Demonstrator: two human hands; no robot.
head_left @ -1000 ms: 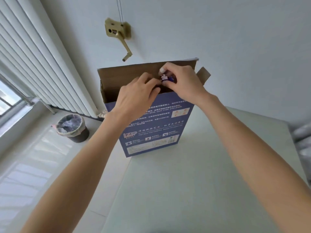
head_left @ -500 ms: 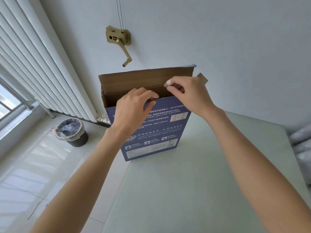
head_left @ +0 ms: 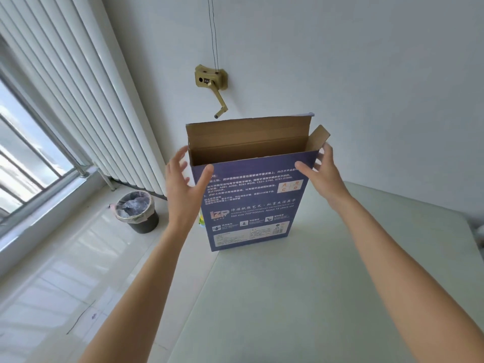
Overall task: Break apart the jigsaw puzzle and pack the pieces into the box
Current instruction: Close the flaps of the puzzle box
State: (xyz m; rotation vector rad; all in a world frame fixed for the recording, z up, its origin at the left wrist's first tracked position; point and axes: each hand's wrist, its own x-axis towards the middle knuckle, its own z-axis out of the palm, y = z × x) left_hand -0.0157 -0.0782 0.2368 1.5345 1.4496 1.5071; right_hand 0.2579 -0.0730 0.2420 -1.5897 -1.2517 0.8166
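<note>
The box (head_left: 251, 203) stood upright on the pale table (head_left: 327, 284), at the table's far left corner, its top flap raised and a small side flap (head_left: 318, 138) sticking up at its right end. Its brown inside was visible only near the top; whatever lay deeper was hidden, and no puzzle pieces could be seen. On the box's blue face the logo "IZP" and the line "Net size 700*500mm About 14 years old" could be read, with squares lettered A, B, C, D to the right; the other print was too small to make out.

The left hand (head_left: 183, 184) was at the box's upper left corner, fingers spread and relaxed, thumb lying over the front face, grasping nothing. The right hand (head_left: 323, 171) was at the upper right corner, likewise released, its fingers partly hidden behind the box's edge.

Left of the box, on the floor, sat a lined bin (head_left: 137, 212). Above the box a brass crank (head_left: 213, 86) was fixed to the wall.
</note>
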